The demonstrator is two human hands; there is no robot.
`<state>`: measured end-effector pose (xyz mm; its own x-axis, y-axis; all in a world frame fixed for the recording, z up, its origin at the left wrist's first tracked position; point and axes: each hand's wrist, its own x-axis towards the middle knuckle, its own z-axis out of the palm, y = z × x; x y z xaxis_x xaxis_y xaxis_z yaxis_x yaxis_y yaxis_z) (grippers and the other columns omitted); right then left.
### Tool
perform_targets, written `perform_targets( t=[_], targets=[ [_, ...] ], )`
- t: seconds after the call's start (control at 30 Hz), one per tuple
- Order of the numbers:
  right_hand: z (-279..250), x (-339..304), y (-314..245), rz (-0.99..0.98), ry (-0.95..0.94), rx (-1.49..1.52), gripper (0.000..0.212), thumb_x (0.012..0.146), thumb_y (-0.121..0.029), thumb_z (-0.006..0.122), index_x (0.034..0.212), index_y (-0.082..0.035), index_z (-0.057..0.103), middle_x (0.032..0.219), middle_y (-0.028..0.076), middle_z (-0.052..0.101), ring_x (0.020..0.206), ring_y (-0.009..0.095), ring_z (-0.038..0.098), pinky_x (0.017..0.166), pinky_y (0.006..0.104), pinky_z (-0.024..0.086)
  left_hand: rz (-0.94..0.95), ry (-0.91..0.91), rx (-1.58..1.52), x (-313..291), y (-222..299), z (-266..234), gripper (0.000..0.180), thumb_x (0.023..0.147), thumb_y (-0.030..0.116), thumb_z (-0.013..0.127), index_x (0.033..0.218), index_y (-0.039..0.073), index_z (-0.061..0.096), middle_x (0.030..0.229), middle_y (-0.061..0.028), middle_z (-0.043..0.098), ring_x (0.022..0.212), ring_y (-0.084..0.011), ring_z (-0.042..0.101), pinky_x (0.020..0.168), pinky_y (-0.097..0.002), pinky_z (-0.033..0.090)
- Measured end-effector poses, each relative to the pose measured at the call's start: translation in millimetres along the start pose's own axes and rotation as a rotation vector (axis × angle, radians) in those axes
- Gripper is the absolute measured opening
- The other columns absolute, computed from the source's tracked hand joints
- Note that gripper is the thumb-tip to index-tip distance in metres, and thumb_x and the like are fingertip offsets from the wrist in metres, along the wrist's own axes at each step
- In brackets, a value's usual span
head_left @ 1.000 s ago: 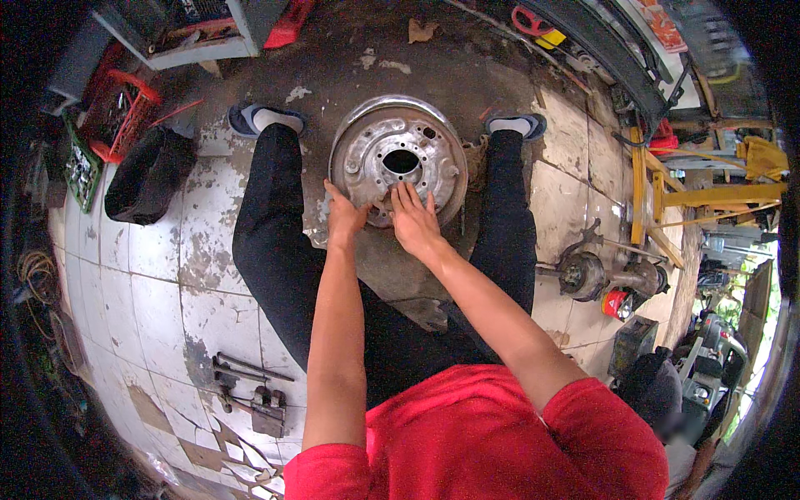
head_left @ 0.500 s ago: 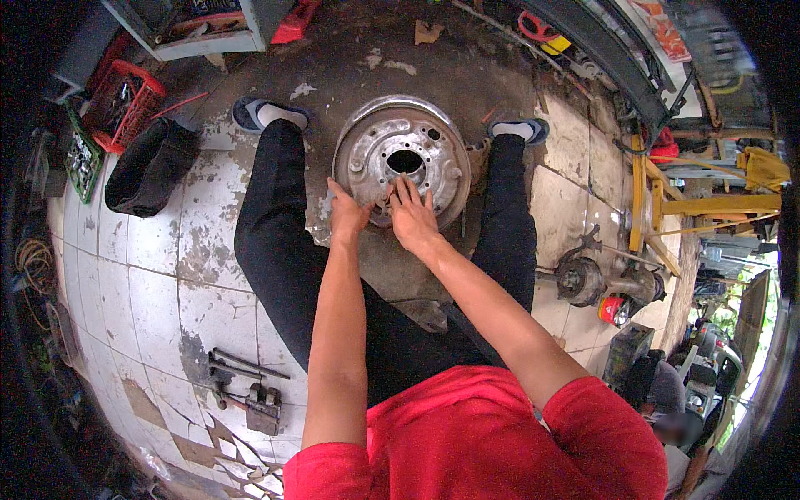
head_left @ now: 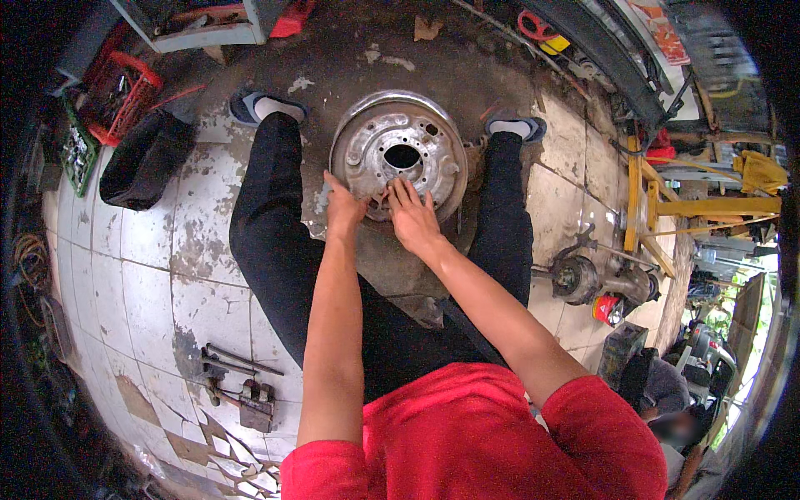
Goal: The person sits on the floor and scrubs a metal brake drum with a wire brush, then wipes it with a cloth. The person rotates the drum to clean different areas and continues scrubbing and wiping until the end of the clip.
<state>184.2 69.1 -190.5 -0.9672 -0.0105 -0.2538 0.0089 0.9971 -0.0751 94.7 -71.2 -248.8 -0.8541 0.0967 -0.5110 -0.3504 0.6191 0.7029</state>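
A round brake backing plate [head_left: 360, 150] of worn grey metal, with a dark central hole and a ring of small bolt holes, sits inside a wide drum-like rim on the floor between my feet. My left hand [head_left: 344, 208] grips its near left edge, thumb stretched up along the rim and fingers curled inward. On the near part of the plate's face lies my right hand [head_left: 414, 218], its fingers stretched out toward the central hole. Between the fingertips of both hands, details of the plate are too small to make out.
Left of my legs stand a dark open bag-like container [head_left: 143, 162] and a red crate [head_left: 133, 92]. Metal tools [head_left: 242, 362] and a vise-like block [head_left: 257, 407] lie on the tiles. To the right are an axle-like part [head_left: 596, 279], a red can [head_left: 608, 308] and a yellow frame [head_left: 708, 206].
The whole view has shifted slightly. Both hands stay at the near part of the plate, with only small finger movement; nothing is visibly taken up or let go.
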Motion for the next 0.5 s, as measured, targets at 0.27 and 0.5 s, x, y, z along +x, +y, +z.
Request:
perform_targets(
  t=[0.27, 0.5],
  targets=[
    [0.2, -39.0, -2.2, -0.169, -0.066, -0.242, 0.056, 0.092, -0.012, 0.048, 0.144, 0.004, 0.04, 0.153, 0.019, 0.036, 0.144, 0.03, 0.031, 0.113, 0.0604, 0.023, -0.029, -0.007, 0.034, -1.7, 4.9, 0.8, 0.123, 0.073, 0.019, 0.085, 0.153, 0.004, -0.007, 0.136, -0.0374, 0.043, 0.12, -0.0475, 0.054, 0.101, -0.0482, 0.046],
    [-9.0, 0.1, 12.8, -0.07, -0.056, -0.181, 0.055, 0.094, -0.015, 0.044, 0.146, 0.003, 0.039, 0.155, 0.019, 0.034, 0.145, 0.03, 0.031, 0.113, 0.0616, 0.024, -0.036, -0.014, 0.014, -3.8, 8.0, -1.8, 0.124, 0.073, 0.021, 0.086, 0.154, 0.004, -0.006, 0.138, -0.0358, 0.042, 0.119, -0.0479, 0.054, 0.1, -0.0482, 0.047]
  ],
)
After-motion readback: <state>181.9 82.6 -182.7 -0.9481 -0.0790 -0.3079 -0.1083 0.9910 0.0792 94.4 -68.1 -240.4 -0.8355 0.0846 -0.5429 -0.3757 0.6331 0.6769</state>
